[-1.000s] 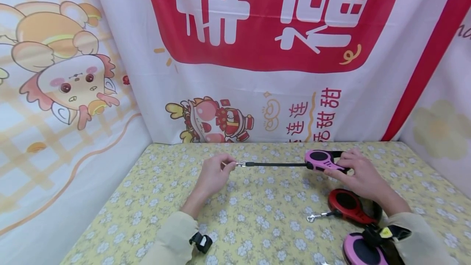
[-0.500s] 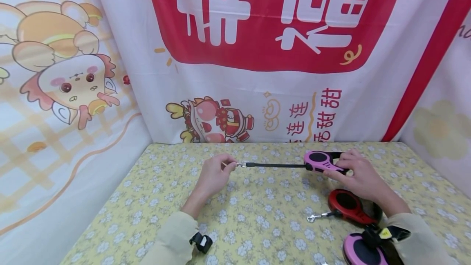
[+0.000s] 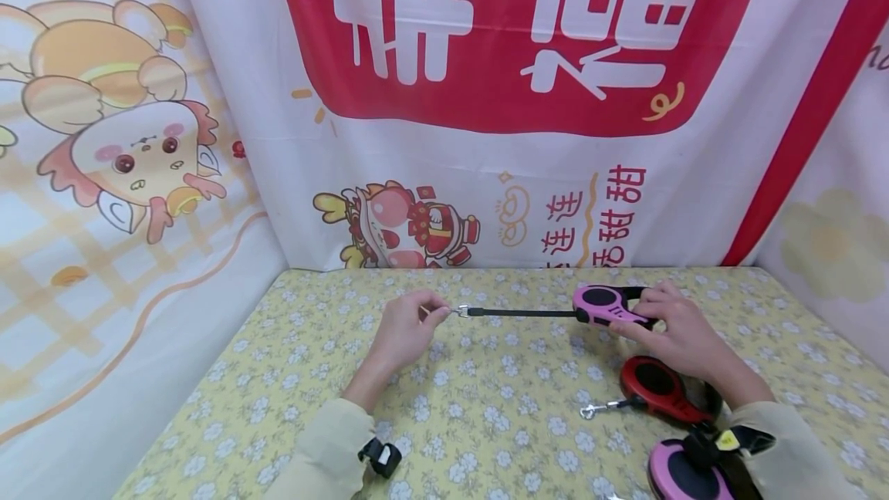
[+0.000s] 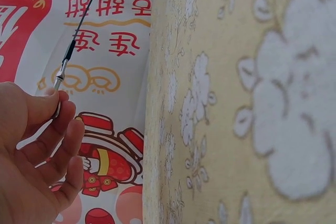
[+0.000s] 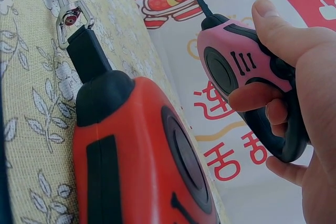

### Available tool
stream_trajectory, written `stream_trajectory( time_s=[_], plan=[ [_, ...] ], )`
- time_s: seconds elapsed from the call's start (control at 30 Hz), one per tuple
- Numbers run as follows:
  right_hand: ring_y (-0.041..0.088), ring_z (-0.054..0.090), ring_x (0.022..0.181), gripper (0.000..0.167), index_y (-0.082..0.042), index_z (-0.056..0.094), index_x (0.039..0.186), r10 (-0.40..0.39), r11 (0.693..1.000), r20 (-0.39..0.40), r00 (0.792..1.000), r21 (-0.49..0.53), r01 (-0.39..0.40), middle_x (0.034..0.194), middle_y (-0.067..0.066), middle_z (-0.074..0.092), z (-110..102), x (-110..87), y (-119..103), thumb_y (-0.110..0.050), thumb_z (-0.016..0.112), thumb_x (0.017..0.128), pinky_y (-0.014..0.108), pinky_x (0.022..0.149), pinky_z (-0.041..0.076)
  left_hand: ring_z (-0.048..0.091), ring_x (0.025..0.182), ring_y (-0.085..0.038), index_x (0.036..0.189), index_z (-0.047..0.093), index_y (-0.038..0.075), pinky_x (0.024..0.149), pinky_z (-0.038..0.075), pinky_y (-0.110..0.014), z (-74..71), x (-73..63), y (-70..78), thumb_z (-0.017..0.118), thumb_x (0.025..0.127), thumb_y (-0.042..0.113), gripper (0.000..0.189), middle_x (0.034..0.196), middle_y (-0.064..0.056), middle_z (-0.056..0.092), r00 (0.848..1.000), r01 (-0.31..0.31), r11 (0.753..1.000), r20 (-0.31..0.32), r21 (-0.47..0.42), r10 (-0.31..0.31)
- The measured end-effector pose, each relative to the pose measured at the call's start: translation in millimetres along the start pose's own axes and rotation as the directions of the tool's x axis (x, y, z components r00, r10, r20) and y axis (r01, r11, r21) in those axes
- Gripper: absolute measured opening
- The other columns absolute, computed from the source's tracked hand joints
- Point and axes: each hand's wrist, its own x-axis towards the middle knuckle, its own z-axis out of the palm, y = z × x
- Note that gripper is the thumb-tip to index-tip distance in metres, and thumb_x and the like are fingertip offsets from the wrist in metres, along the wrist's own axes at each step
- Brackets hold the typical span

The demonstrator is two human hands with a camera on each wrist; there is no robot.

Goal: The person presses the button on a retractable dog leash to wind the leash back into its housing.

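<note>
My right hand (image 3: 677,326) grips the handle of a pink and black retractable dog leash (image 3: 599,304), held up over the far right of the table. In the right wrist view the thumb lies along the top of the pink casing (image 5: 231,59) and fingers pass through the handle loop. A black strap (image 3: 524,312) runs out straight to the left from the casing. At its end, my left hand (image 3: 406,330) pinches the metal snap hook (image 4: 59,80) between thumb and index finger, the other fingers loosely bent.
A red retractable leash (image 3: 653,380) lies on the table below my right forearm, its metal clip (image 3: 596,410) pointing left. Nearer the front is another pink leash (image 3: 684,473), partly covered by my right sleeve. A flowered cloth (image 3: 486,423) covers the table; printed curtains (image 3: 514,122) hang behind.
Almost nothing differs. The strap's metal end and the pink casing shift very slightly, while both hands keep their holds.
</note>
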Motion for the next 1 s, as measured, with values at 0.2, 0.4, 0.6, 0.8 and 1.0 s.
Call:
stream_trajectory(
  time_s=[0.2,0.4,0.6,0.8,1.0],
  plan=[
    [0.007,0.039,0.093,0.023,-0.025,0.071,0.074,0.010,1.000,0.009,1.000,-0.007,-0.010,0.080,-0.010,0.054,-0.8,0.5,-1.5,-0.032,0.086,0.089,0.030,0.074,0.035,0.062,0.081,-0.012,0.103,0.076,0.022,0.071,0.053,-0.030,-0.3,-0.6,1.6,0.070,0.104,0.023,0.007,0.095,0.005,0.075,1.000,0.013,1.000,0.006,-0.003,-0.013],
    [0.009,0.040,0.094,0.026,-0.026,0.068,0.072,0.016,1.000,0.029,0.999,-0.012,-0.016,0.080,-0.010,0.053,-0.4,1.4,-2.4,-0.033,0.085,0.090,0.030,0.074,0.035,0.063,0.081,-0.012,0.102,0.075,0.023,0.070,0.053,-0.029,0.4,-2.1,1.7,0.071,0.104,0.025,0.005,0.094,0.006,0.074,1.000,0.019,1.000,0.006,0.003,-0.019],
    [0.006,0.039,0.092,0.028,-0.027,0.066,0.070,0.001,1.000,0.019,1.000,-0.006,-0.001,0.078,-0.011,0.052,1.8,1.8,-2.0,-0.033,0.085,0.090,0.029,0.074,0.034,0.062,0.080,-0.012,0.100,0.074,0.022,0.068,0.052,-0.029,1.7,-3.0,2.8,0.071,0.104,0.026,0.006,0.093,0.006,0.073,1.000,0.020,1.000,0.003,0.012,-0.020],
    [0.007,0.039,0.091,0.029,-0.027,0.065,0.069,-0.010,1.000,0.017,1.000,-0.003,0.010,0.077,-0.011,0.051,0.9,1.7,-2.4,-0.032,0.086,0.090,0.028,0.074,0.033,0.062,0.079,-0.012,0.099,0.074,0.023,0.067,0.052,-0.029,1.6,-3.5,3.3,0.071,0.103,0.029,0.008,0.092,0.007,0.073,1.000,0.024,1.000,0.003,0.018,-0.024],
    [0.007,0.039,0.090,0.031,-0.028,0.064,0.068,-0.013,1.000,0.017,1.000,-0.007,0.013,0.078,-0.012,0.051,1.1,1.3,-3.7,-0.032,0.087,0.089,0.028,0.074,0.033,0.062,0.079,-0.012,0.099,0.074,0.023,0.066,0.051,-0.028,2.5,-3.4,3.3,0.071,0.103,0.028,0.007,0.093,0.006,0.073,1.000,0.025,1.000,0.005,0.015,-0.025]
  ],
)
